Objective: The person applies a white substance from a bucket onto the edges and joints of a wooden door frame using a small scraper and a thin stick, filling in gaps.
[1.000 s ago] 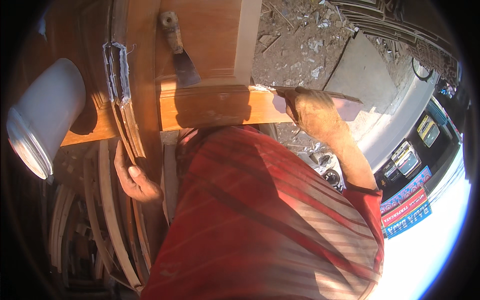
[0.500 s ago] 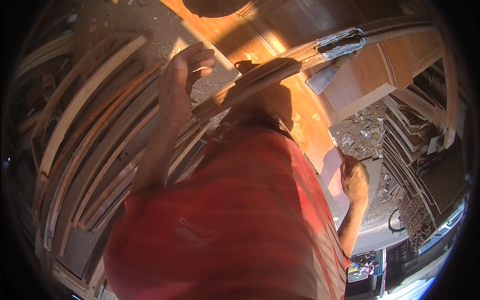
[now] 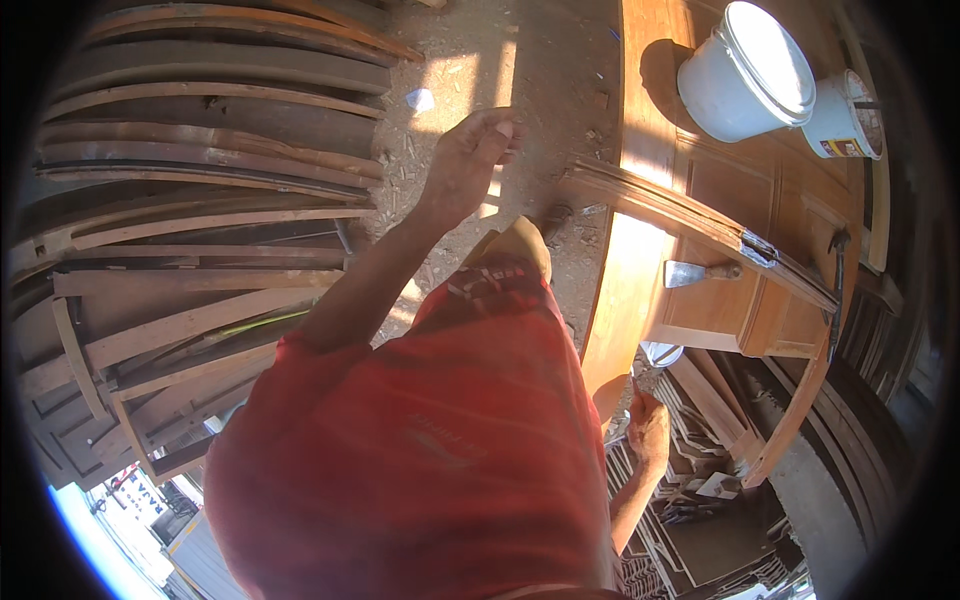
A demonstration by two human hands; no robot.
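Note:
My left hand is raised over the littered floor, fingers loosely bent and somewhat apart, with nothing visible in it. Low beside my right side, my right hand is closed; a thin tip pokes out above its fingers, too small to name. Nearest to it is the edge of a panelled wooden door lying flat. Across the door runs a bundle of long wooden strips with a whitish-grey smear on it. A putty knife rests beside the strips. A hammer lies near their far right end.
A lidded white bucket and a smaller white pail stand on the door. Curved wooden pieces and frames are stacked along the left. Thin boards pile up at the lower right. Wood chips litter the floor.
My view has swung round, bringing the buckets and hammer into sight. My left hand has moved away from the wooden strips, its fingers now more bent. My right hand stays closed at my side.

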